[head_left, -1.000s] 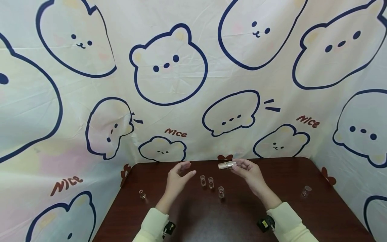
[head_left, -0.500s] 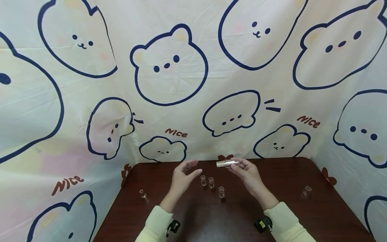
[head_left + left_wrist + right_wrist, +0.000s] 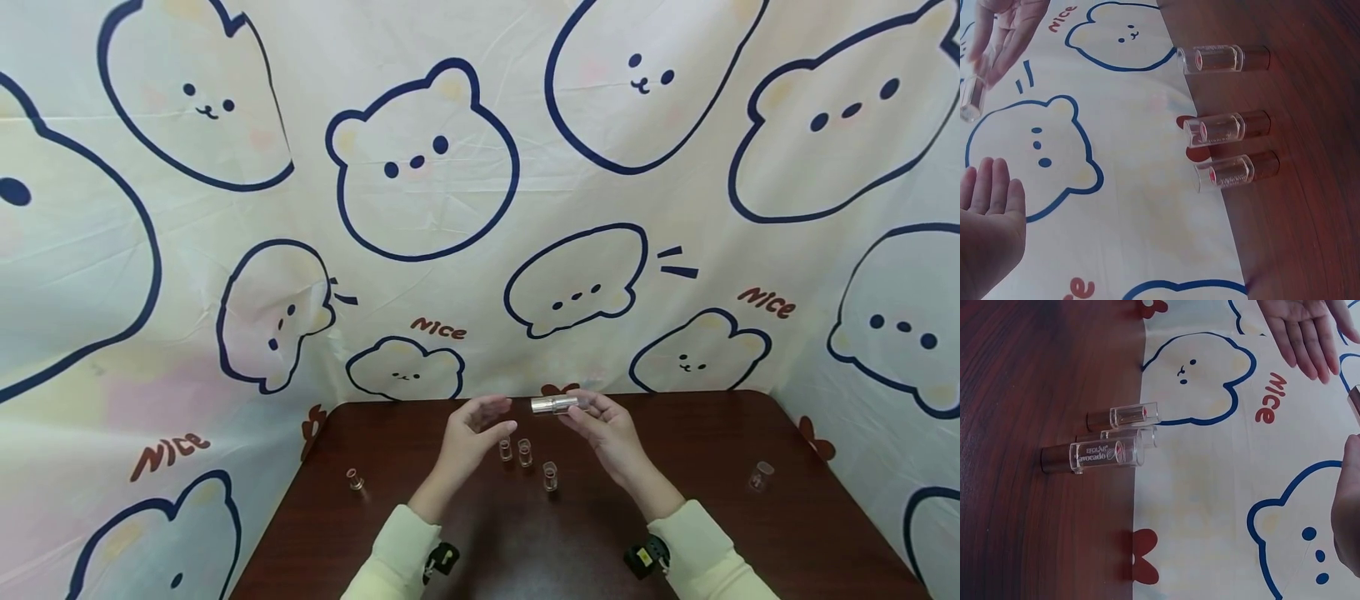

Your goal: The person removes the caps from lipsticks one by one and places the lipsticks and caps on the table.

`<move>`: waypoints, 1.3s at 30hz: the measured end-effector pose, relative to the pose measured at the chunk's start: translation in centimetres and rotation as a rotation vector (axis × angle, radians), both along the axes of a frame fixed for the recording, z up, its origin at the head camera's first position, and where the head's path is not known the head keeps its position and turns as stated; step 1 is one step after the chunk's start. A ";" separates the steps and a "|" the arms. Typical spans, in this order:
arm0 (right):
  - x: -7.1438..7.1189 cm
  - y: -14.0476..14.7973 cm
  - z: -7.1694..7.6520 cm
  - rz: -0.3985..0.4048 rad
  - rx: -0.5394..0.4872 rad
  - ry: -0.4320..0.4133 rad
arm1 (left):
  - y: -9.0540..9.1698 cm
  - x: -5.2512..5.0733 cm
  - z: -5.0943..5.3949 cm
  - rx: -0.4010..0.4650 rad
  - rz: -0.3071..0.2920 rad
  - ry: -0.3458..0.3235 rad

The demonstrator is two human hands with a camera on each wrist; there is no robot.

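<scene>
- Lipstick tube [image 3: 552, 405]: being held above the far part of the table [image 3: 570, 542], lying nearly level and pointing its silvery end leftward.
- Right hand [image 3: 606, 427]: pinching the tube between thumb and fingers (at the clear end).
- Left hand [image 3: 472, 433]: hovering just beside the silvery end, apart from it, with thumb and fingers loosely spread.
- Clear-capped lipsticks [image 3: 525, 454]: standing upright on the table as a group of three, one nearer the person (in the right wrist view, showing "avocado" on one).
- Gold-coloured piece [image 3: 355, 481]: standing well to the left (too small for detail).
- Clear cap [image 3: 761, 476]: standing well to the right.
- Cloth [image 3: 480, 287]: hanging behind, showing blue-outlined bears.
</scene>
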State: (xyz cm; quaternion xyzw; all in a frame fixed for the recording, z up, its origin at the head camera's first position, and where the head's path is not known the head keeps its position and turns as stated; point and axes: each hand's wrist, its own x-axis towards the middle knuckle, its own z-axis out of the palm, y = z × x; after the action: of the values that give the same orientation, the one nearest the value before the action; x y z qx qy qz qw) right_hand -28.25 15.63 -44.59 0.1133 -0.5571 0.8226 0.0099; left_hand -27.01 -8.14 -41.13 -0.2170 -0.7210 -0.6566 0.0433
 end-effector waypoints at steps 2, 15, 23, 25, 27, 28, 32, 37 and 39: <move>0.0 -0.1 0.1 0.003 0.003 0.000 | 0.2 0.0 0.0 0.015 -0.009 -0.003; 0.2 -0.9 -0.3 0.040 -0.023 0.006 | 1.7 0.1 0.1 0.037 -0.034 -0.014; 0.4 -1.3 -0.3 0.060 -0.048 0.009 | 2.3 0.1 0.2 0.012 -0.027 -0.031; 0.5 -1.4 -0.3 0.065 -0.048 0.007 | 2.3 0.1 0.2 0.007 -0.022 -0.028; 0.5 -1.4 -0.4 0.068 -0.048 0.005 | 2.4 0.2 0.2 0.004 -0.016 -0.021; 0.5 -1.4 -0.4 0.068 -0.049 0.002 | 2.4 0.1 0.2 0.003 -0.013 -0.020; 0.5 -1.6 -0.4 0.067 -0.046 -0.003 | 2.5 0.1 0.2 -0.001 -0.005 -0.024; 0.5 -1.7 -0.4 0.062 -0.043 -0.016 | 2.4 0.1 0.2 -0.007 -0.007 -0.042; 0.6 -1.7 -0.4 0.056 -0.040 -0.018 | 2.4 0.1 0.3 -0.009 -0.007 -0.045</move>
State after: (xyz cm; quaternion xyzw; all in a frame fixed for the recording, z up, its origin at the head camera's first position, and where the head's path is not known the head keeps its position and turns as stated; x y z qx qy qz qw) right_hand -27.67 13.91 -44.97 0.1211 -0.5371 0.8346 -0.0162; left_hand -26.95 -5.71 -40.86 -0.2050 -0.7241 -0.6581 0.0238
